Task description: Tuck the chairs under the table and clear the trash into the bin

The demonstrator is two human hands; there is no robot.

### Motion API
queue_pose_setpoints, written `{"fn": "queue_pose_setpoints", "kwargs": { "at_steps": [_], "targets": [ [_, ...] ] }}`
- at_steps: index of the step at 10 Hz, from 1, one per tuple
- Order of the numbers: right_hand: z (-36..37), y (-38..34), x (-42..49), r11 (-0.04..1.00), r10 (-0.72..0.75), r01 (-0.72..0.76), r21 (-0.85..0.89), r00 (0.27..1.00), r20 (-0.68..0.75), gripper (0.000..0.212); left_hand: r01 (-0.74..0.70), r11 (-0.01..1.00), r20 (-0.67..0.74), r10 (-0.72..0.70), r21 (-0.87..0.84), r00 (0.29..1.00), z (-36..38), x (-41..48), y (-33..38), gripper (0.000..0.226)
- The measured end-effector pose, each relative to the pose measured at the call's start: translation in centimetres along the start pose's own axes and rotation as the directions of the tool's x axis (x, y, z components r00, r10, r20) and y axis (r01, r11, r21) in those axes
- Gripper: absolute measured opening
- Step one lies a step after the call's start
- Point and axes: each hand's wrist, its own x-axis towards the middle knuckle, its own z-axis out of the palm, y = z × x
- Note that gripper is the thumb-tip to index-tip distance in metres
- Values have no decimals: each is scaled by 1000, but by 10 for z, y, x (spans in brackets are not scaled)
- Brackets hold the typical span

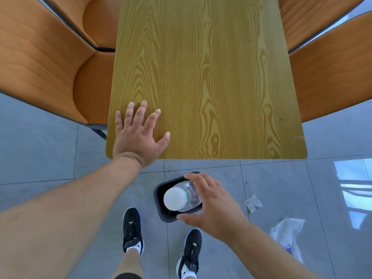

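A clear plastic bottle (pixel 181 199) with a white cap points cap-up over the mouth of the small black bin (pixel 161 213) on the floor by my feet. My right hand (pixel 213 206) hovers right beside it, fingers and thumb spread around the bottle with a gap at the thumb. On the near left corner of the wooden table (pixel 207 77), my left hand (pixel 138 133) lies flat with fingers apart. Orange chairs stand on the left (pixel 46 63) and right (pixel 330 67), pushed close against the table's sides.
A crumpled piece of paper (pixel 253 203) and a clear plastic bag (pixel 287 232) lie on the grey tiled floor to the right of the bin. My two black shoes stand just behind the bin.
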Motion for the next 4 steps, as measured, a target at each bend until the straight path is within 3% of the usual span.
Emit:
{"fn": "queue_pose_setpoints", "kwargs": {
  "at_steps": [1,2,3,4],
  "targets": [
    [3,13,3,989,82,-67,-135,991,105,99,-1,1000,11,1,5,1000,-1,0,0,73],
    [-12,11,14,992,-22,9,-125,994,-103,67,2,1000,29,-3,14,1000,-2,-1,1,72],
    [-42,3,39,987,-135,91,-129,912,-387,50,1,999,40,-2,32,999,-7,0,2,73],
    [-64,4,80,989,-70,-5,-146,863,-500,64,-2,999,27,1,35,1000,-5,0,2,73]
  ]
}}
